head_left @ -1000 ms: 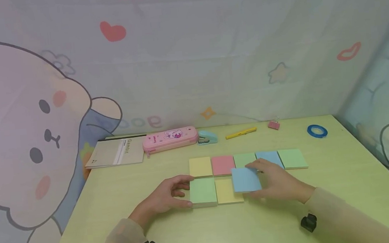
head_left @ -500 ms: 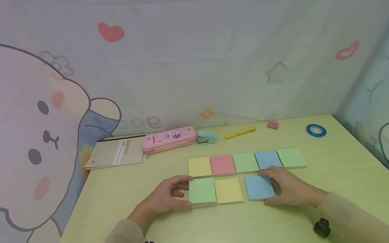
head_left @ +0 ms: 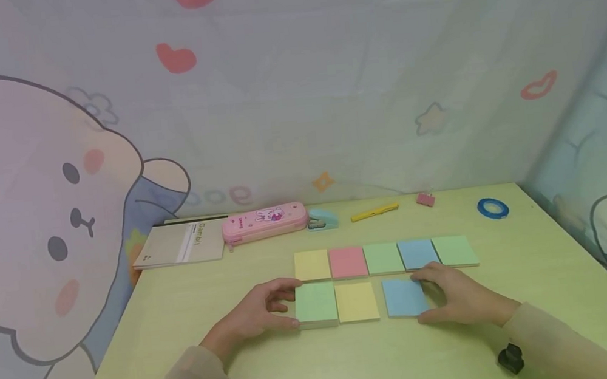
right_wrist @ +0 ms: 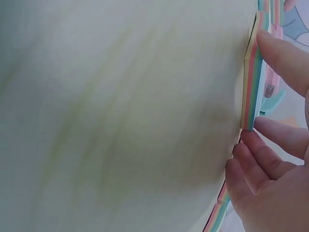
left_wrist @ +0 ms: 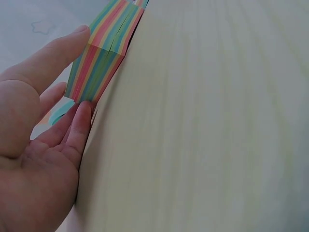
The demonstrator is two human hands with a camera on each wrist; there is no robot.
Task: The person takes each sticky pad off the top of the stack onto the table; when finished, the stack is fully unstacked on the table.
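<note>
My left hand [head_left: 262,308] holds the left side of a thick, green-topped stack of sticky notes [head_left: 315,302], thumb at the front corner and a finger at the back. In the left wrist view the stack [left_wrist: 99,53] shows many coloured stripes along its sides. My right hand [head_left: 456,297] grips a thinner blue-topped sticky note pad [head_left: 404,297] between thumb and fingers at its right corners. That pad [right_wrist: 252,82] has yellow, pink, green and blue layers in the right wrist view. Between them lies a yellow-topped pad [head_left: 356,302], beside the green stack, with a gap to the blue pad.
Behind runs a row of several pads, from yellow [head_left: 312,265] and pink [head_left: 348,263] to green [head_left: 456,251]. Along the back lie a notebook [head_left: 179,244], pink pencil case [head_left: 265,223], mint stapler [head_left: 323,219], yellow pen [head_left: 374,212], pink clip [head_left: 426,200] and blue tape roll [head_left: 493,208].
My right hand has carried the blue pad rightward and down from over the yellow pad to the table, right of it. The left hand keeps its place at the green stack.
</note>
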